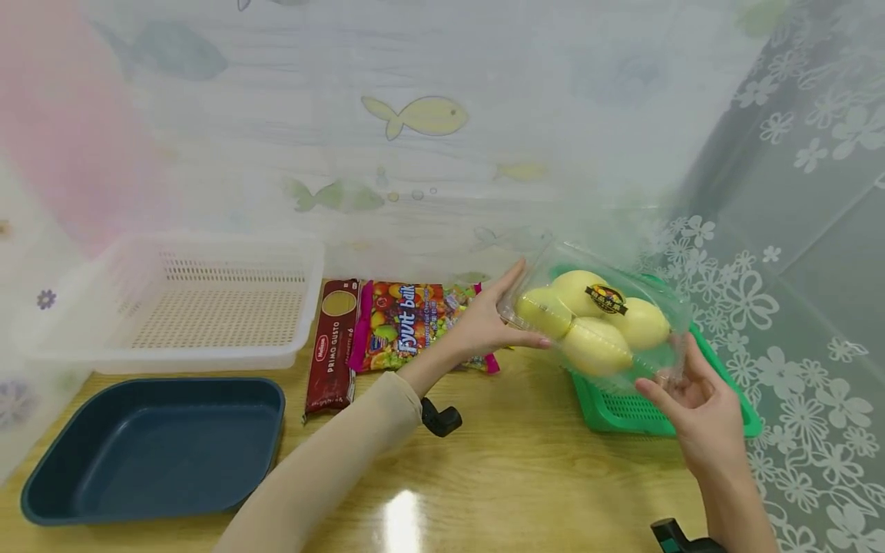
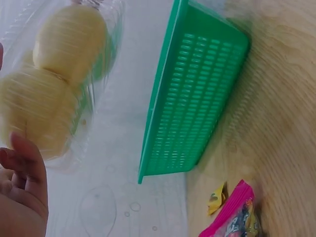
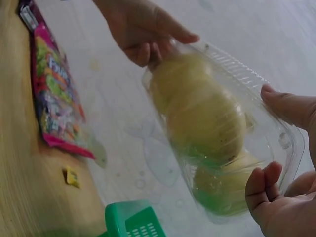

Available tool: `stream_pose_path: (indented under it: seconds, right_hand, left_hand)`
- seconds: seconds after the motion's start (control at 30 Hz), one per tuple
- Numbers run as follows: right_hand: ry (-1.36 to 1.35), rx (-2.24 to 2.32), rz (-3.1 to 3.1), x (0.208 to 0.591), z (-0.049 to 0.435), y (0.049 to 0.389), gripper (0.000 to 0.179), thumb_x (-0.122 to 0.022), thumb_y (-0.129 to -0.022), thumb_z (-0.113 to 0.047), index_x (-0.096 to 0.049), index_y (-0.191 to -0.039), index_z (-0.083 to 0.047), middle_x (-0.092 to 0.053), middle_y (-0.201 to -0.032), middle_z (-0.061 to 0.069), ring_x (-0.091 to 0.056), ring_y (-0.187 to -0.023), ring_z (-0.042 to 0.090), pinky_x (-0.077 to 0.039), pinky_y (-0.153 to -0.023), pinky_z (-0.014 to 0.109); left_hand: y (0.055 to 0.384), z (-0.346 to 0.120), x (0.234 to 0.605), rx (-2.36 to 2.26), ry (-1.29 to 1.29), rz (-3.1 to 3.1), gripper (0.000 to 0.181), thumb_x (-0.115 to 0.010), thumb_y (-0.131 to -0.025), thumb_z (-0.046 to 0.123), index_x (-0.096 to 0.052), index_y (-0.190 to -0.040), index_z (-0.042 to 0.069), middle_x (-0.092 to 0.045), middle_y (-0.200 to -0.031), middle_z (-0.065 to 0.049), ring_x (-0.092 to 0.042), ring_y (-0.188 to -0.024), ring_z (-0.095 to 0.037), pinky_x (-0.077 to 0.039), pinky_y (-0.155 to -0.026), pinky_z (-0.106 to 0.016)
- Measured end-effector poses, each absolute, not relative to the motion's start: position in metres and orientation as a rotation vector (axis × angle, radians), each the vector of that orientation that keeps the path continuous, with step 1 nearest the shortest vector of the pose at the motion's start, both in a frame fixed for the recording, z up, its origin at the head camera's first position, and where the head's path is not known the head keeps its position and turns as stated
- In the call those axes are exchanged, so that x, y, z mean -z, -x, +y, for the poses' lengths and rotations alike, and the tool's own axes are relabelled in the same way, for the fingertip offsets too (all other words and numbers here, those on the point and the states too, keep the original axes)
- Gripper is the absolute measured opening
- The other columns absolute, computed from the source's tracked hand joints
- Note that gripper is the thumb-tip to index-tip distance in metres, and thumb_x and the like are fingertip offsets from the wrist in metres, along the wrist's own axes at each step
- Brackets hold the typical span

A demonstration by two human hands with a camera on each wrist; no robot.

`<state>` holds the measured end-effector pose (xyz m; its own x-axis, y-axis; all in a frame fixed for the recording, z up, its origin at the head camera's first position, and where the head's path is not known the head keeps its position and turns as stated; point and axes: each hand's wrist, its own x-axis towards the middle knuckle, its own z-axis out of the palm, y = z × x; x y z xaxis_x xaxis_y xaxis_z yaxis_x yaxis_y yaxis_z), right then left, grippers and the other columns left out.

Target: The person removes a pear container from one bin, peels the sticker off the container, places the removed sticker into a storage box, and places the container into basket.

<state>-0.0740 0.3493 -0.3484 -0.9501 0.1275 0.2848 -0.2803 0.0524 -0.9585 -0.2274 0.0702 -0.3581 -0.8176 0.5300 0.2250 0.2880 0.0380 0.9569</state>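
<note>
A clear plastic clamshell box of pale yellow round fruits [image 1: 596, 346], with a dark oval label [image 1: 606, 299] on its lid, is held tilted in the air between both hands. The left hand [image 1: 487, 319] grips the box's left end, thumb in front. At the opposite end, the right hand [image 1: 708, 411] pinches the near corner between thumb and fingers. Below the box stands a green perforated basket [image 1: 601, 418], partly hidden by it in the head view. In the left wrist view a gap separates the box from the basket's side [image 2: 197, 98].
A red spaghetti pack [image 1: 335, 346] and a colourful fruit candy bag [image 1: 408, 322] lie mid-table, with a small yellow wrapped piece [image 3: 71, 177] near the bag. Leftward are a white perforated basket [image 1: 297, 349] and a dark blue tray [image 1: 173, 461]. Patterned curtains hang behind and to the right.
</note>
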Motion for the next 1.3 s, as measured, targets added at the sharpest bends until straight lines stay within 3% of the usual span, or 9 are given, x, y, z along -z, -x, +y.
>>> stream_pose_path:
  seconds: [0.1,0.3,0.4,0.5,0.63,0.87,1.1,1.2,1.3]
  right_hand:
    - [-0.181,-2.001,-2.048,0.35,0.351,0.073,0.1,-0.061,-0.097,0.021,-0.002,-0.171,-0.011,-0.003,-0.18,0.003,-0.054,-0.089,0.004,-0.053,-0.081,0.013]
    - [-0.209,-1.993,-2.039,0.353,0.35,0.073,0.096,-0.06,-0.097,0.021,-0.004,-0.17,-0.006,-0.04,-0.162,-0.001,-0.055,-0.09,0.004,-0.052,-0.087,0.012]
    - [-0.237,-2.001,-2.022,0.355,0.349,0.072,0.094,-0.06,-0.097,0.022,-0.007,-0.17,-0.005,-0.051,-0.148,-0.004,-0.053,-0.088,0.005,-0.051,-0.083,0.014]
    - [-0.253,-2.003,-2.0,0.357,0.347,0.071,0.089,-0.059,-0.096,0.024,-0.015,-0.169,-0.003,-0.057,-0.122,-0.004,-0.051,-0.086,0.007,-0.05,-0.078,0.016]
    - [-0.251,-2.003,-1.977,0.359,0.345,0.071,0.083,-0.059,-0.095,0.025,-0.026,-0.167,-0.001,-0.058,-0.096,-0.005,-0.055,-0.084,0.007,-0.052,-0.078,0.016]
    - [-0.291,-2.018,-1.989,0.365,0.339,0.07,0.083,-0.06,-0.094,0.025,-0.028,-0.166,0.0,-0.062,-0.101,-0.004,-0.059,-0.087,0.007,-0.053,-0.076,0.017]
    - [-0.362,-2.045,-1.992,0.371,0.332,0.072,0.084,-0.059,-0.093,0.027,-0.026,-0.166,0.001,-0.06,-0.129,0.0,-0.058,-0.088,0.007,-0.053,-0.076,0.018]
    - [-0.398,-2.046,-2.001,0.373,0.329,0.073,0.085,-0.06,-0.093,0.027,-0.025,-0.166,0.002,-0.052,-0.151,0.001,-0.057,-0.088,0.007,-0.053,-0.076,0.017]
    - [-0.415,-2.058,-1.997,0.376,0.325,0.074,0.087,-0.061,-0.091,0.029,-0.026,-0.166,0.002,-0.057,-0.143,0.0,-0.057,-0.088,0.008,-0.053,-0.075,0.018]
  left_hand:
    - [0.221,0.065,0.361,-1.849,-0.837,2.145,0.128,-0.099,-0.077,0.031,-0.012,-0.169,0.045,-0.018,-0.17,0.029,-0.015,-0.163,-0.017,-0.029,-0.126,-0.054]
    - [0.21,0.061,0.363,-1.816,-0.817,2.213,0.126,-0.099,-0.076,0.037,-0.011,-0.166,0.052,-0.019,-0.17,0.029,-0.019,-0.162,-0.019,-0.035,-0.124,-0.052]
    - [0.206,0.059,0.364,-1.81,-0.799,2.238,0.126,-0.099,-0.075,0.037,-0.014,-0.167,0.049,-0.021,-0.172,0.024,-0.026,-0.159,-0.018,-0.048,-0.114,-0.045]
    - [0.201,0.056,0.366,-1.807,-0.78,2.231,0.127,-0.099,-0.076,0.036,-0.013,-0.168,0.045,-0.022,-0.174,0.012,-0.067,-0.119,-0.02,-0.062,-0.085,-0.038]
    - [0.196,0.053,0.369,-1.849,-0.761,2.138,0.125,-0.098,-0.078,0.031,-0.012,-0.168,0.046,-0.023,-0.176,0.0,-0.057,-0.053,-0.02,-0.059,-0.055,-0.037]
    - [0.187,0.041,0.374,-1.851,-0.815,2.216,0.123,-0.097,-0.079,0.032,-0.013,-0.167,0.046,-0.02,-0.176,0.0,-0.053,-0.06,-0.012,-0.056,-0.061,-0.03]
    - [0.173,0.026,0.38,-1.872,-0.767,2.285,0.124,-0.099,-0.076,0.033,-0.016,-0.168,0.046,-0.024,-0.175,0.003,-0.06,-0.118,-0.022,-0.057,-0.069,-0.032]
    - [0.167,0.018,0.382,-1.866,-0.732,2.305,0.124,-0.099,-0.076,0.034,-0.018,-0.169,0.038,-0.026,-0.174,0.003,-0.062,-0.104,-0.019,-0.056,-0.064,-0.03]
    - [0.162,0.011,0.385,-1.852,-0.721,2.328,0.122,-0.099,-0.077,0.035,-0.019,-0.169,0.037,-0.027,-0.173,0.004,-0.057,-0.073,-0.018,-0.053,-0.06,-0.028]
